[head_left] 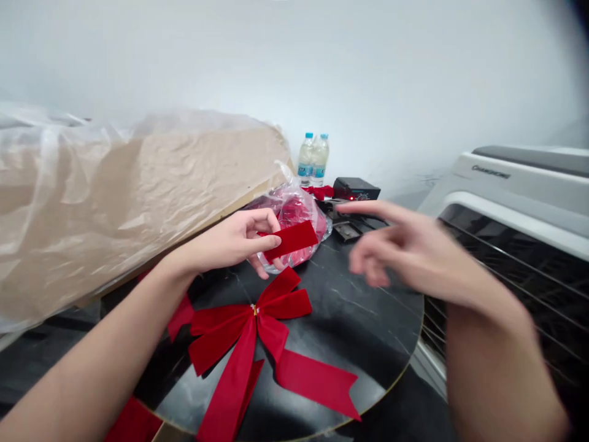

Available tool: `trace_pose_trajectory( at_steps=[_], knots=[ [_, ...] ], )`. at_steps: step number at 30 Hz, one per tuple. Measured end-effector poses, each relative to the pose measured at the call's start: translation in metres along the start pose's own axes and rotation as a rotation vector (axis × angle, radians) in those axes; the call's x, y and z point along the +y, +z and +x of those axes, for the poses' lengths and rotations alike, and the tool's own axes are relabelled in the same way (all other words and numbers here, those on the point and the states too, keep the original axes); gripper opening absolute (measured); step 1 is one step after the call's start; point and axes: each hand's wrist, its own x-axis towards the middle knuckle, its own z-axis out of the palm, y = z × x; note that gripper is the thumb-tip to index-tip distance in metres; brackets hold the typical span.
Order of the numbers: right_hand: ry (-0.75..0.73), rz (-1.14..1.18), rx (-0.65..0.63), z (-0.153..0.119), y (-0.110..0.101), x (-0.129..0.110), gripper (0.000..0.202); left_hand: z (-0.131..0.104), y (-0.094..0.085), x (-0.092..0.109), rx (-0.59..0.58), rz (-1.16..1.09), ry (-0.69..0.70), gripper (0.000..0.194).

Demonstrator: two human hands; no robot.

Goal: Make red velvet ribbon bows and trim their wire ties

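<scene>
Red velvety bow [254,311], loops splayed, tails notched.

Two blue-capped bottles [305,161] stand before the pale wall [368,73]. Right of the bottles sits a black box [355,186], then a white appliance [515,190]; left, a plastic-covered tan surface [151,196].

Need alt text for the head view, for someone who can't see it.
The left hand pinches a short red velvet strip above a round black table; the right hand is empty, index finger extended. A large red bow lies on the table, with a clear plastic bag and two water bottles behind.
</scene>
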Motion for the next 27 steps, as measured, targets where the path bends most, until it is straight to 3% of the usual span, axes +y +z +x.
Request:
trace_pose_trajectory(
  at_steps=[2,3,6,10,14,17,22,27],
  knots=[
    [0.086,0.078,-0.213,0.034,0.013,0.017,0.068,0.005,-0.005,0.003,0.035,0.088,0.048,0.025],
    [0.107,0.138,-0.251,0.044,0.022,0.026,0.066,0.007,-0.007,0.000,0.093,0.113,0.079,0.025],
    [0.076,0.290,-0.058,0.056,0.050,0.055,0.038,0.011,-0.009,-0.020,0.264,0.150,0.148,0.022],
    [-0.025,0.359,0.144,0.051,0.069,0.076,0.025,0.011,-0.011,-0.039,0.264,0.119,0.203,0.023],
    [-0.141,0.252,0.152,0.049,0.071,0.080,0.016,0.010,-0.017,-0.041,0.200,0.033,0.109,0.040],
    [-0.173,0.139,0.156,0.048,0.071,0.080,0.021,0.009,-0.016,-0.041,0.132,0.018,0.091,0.040],
    [-0.165,0.088,0.215,0.046,0.073,0.079,0.022,0.009,-0.007,-0.038,0.239,0.119,0.212,0.027],
    [-0.118,0.133,0.183,0.044,0.079,0.080,0.023,0.009,-0.004,-0.035,0.351,0.135,0.167,0.027]
  ],
)
